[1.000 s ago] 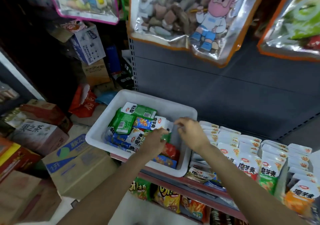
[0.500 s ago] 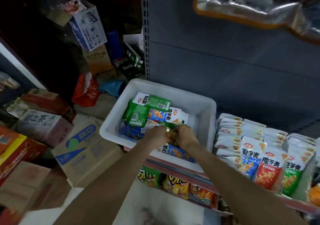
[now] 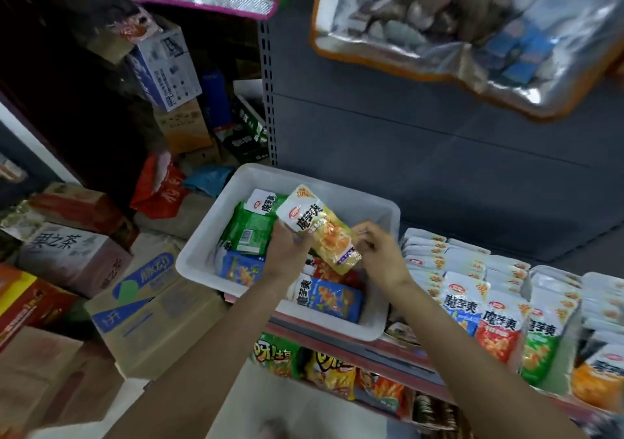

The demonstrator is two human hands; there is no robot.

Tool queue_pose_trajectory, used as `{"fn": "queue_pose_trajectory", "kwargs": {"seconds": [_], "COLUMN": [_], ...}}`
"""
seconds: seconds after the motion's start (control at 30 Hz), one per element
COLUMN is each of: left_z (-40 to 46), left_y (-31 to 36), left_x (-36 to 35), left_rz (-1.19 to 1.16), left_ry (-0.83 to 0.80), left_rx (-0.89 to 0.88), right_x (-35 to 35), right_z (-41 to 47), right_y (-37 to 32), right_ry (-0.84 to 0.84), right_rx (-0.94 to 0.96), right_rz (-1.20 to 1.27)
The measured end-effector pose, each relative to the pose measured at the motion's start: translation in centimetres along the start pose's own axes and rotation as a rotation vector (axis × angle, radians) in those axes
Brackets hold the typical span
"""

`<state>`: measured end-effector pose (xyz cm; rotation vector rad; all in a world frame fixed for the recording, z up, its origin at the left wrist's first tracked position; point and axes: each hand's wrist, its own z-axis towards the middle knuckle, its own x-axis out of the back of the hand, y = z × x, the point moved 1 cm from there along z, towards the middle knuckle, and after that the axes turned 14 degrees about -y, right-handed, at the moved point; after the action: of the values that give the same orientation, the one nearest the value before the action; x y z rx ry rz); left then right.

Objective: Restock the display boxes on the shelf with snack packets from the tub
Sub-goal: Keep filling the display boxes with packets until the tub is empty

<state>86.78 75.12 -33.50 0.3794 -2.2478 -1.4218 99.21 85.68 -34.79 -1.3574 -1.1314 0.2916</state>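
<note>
My left hand (image 3: 287, 252) grips a yellow packet (image 3: 322, 230) by its lower left edge, fingers curled round it, lifted just above the white tub (image 3: 199, 256). My right hand (image 3: 381, 256) pinches the packet's lower right corner, fingers bent on the foil. Two hands because the packet is floppy and slick; holding both edges keeps it flat and print side up, so I can read the flavour before choosing a box.

The tub sits on the shelf (image 3: 388, 350), pushed up just beside the display boxes (image 3: 472, 290), so the carry is short. It's part full: green packets (image 3: 250, 232) at the left, a blue packet (image 3: 329, 298) near the front wall, something red under the yellow one.

The display boxes stand in rows to the right of the tub, packets upright with their faces forward, sorted by colour: blue, red, green, then orange at the far right. That's why flavour matters. I can't tell from here which row takes yellow.

Judgement: step in hand is pick and check, with the packet clear of the tub and not yet over the boxes. Restock looks well short of done. The next move probably needs the packet turned upright and slid in behind the matching row. Risk: knocking the front packets over.
</note>
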Motion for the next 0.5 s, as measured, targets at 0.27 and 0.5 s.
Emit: {"fn": "queue_pose_trajectory", "kwargs": {"seconds": [0.27, 0.5], "left_z": [-0.1, 1.4], "left_y": [4.8, 5.4], "left_x": [-6.7, -13.3], "left_rz": [0.093, 1.036], "left_ry": [-0.322, -0.299], "left_rx": [-0.360, -0.427], "right_x": [8.1, 15.4], "right_z": [-3.6, -6.8], "right_y": [-0.7, 1.7], "right_ry": [0.042, 0.467], "right_rx": [0.046, 0.075], "right_rz": [0.369, 0.293]}}
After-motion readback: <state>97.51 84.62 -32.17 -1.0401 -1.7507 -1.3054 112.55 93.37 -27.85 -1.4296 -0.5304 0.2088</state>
